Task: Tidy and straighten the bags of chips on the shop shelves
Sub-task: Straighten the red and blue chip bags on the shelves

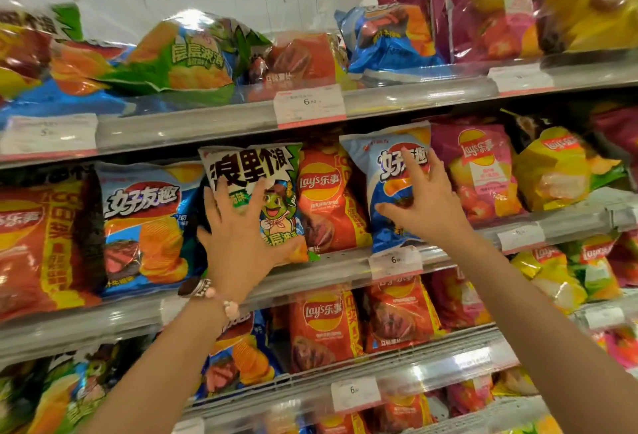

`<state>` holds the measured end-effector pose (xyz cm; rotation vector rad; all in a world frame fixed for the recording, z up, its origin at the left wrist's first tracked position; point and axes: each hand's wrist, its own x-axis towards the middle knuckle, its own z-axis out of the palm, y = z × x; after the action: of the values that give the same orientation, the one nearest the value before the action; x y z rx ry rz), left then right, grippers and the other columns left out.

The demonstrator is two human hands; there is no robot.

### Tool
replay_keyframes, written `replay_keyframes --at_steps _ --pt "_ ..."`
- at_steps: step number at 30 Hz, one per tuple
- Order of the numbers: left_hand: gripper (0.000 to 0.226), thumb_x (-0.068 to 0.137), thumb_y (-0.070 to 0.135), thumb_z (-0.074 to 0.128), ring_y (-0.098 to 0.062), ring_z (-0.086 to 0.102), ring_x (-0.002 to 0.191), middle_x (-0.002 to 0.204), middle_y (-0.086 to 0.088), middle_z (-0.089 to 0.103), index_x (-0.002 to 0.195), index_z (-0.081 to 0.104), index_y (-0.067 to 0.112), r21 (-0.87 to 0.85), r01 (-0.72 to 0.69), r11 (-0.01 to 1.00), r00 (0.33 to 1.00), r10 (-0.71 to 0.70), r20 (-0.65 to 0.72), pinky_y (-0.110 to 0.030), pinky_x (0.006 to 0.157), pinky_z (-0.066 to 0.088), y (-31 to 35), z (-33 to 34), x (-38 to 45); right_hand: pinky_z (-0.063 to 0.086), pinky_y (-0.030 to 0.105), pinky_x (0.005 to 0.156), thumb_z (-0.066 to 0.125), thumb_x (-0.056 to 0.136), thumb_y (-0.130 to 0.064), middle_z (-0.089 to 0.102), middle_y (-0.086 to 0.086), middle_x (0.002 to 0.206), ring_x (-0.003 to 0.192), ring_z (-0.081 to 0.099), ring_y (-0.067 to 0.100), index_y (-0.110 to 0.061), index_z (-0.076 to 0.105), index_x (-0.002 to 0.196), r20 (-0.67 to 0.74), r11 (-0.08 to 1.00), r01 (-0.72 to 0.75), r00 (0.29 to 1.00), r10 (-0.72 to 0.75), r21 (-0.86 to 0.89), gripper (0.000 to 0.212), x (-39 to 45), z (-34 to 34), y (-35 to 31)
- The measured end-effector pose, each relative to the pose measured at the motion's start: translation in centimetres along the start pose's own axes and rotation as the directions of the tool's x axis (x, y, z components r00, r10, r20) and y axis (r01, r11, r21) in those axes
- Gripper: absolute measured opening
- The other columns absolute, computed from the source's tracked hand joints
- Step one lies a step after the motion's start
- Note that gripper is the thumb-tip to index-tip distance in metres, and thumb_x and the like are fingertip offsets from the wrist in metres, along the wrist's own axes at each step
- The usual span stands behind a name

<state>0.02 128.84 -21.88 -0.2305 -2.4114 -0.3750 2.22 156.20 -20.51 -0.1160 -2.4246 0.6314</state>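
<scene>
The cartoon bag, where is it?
Head view, middle shelf, centre: the cartoon bag stands under the left hand, between a blue bag and a red bag.

Single view, head-worn, wide-angle. Camera faces the shop shelving head-on at close range, pitched slightly down; both forearms enter from the bottom edge and reach forward. Optical centre sits about on the middle shelf [345, 268]. The top shelf [221, 121] runs across the upper third and tilts with barrel distortion; lower tiers fall away toward the bottom edge. Frame edges are smeared and curved, the centre sharper. No second view, so no shared field.
</scene>
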Motion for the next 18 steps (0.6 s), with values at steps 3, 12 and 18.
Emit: replay_keyframes --at_steps 3,12,18 --pt "0.109 0.062 0.073 0.068 -0.036 -0.002 0.145 0.158 -0.004 -0.012 0.150 0.010 0.042 -0.096 0.019 0.995 0.998 -0.013 0.058 -0.068 0.100 0.032 -0.5 0.3 0.1 0.027 0.060 0.108 0.075 0.071 -0.041 -0.022 0.002 0.158 0.147 -0.002 0.033 -0.044 -0.003 0.149 0.244 0.999 0.010 0.970 -0.001 -0.036 0.110 0.5 -0.4 0.8" --pt "0.103 0.068 0.066 0.069 -0.034 0.007 0.143 0.159 -0.003 -0.005 0.150 0.013 0.040 -0.115 -0.019 0.993 1.000 0.020 0.008 -0.063 0.104 0.029 -0.7 0.9 -0.1 0.049 0.040 0.086 0.081 0.067 -0.022 -0.016 0.004 0.159 0.131 0.040 0.035 -0.044 0.000 0.148 0.188 0.996 0.088 0.978 -0.084 -0.010 0.117 0.4 -0.3 1.4" --pt "0.098 0.067 0.056 0.076 -0.033 0.016 0.142 0.160 -0.002 0.005 0.148 0.025 0.038 -0.275 -0.008 0.961 0.999 -0.005 -0.049 -0.062 0.105 0.032 -1.2 0.3 -0.2 0.048 0.042 0.089 0.085 0.060 -0.026 0.031 0.001 0.147 0.121 0.048 0.026 -0.029 0.029 0.141 -0.052 0.972 0.135 0.990 -0.127 0.194 0.098 -0.5 0.1 1.4"
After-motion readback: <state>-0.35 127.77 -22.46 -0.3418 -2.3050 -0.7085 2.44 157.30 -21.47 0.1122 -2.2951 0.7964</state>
